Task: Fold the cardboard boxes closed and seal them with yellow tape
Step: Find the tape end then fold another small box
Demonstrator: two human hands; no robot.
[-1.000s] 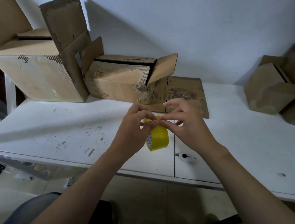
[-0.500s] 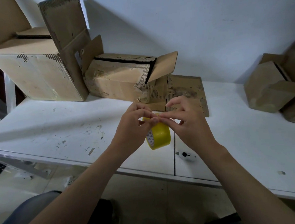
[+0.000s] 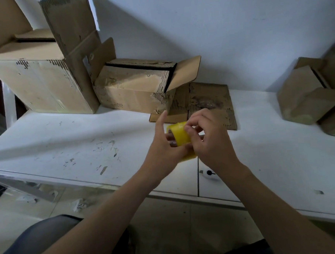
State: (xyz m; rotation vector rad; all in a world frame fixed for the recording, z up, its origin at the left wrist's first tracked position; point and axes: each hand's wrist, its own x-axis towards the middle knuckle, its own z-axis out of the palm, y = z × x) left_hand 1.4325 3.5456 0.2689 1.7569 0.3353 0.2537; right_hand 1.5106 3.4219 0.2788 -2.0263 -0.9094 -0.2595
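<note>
white table (image 3: 57, 135) edge near tape roll (image 3: 179, 135)

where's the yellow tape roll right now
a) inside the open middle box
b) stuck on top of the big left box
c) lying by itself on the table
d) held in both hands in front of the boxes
d: the yellow tape roll is held between the left hand and the right hand, whose curled fingers work at its outer face, above the white table.
</note>
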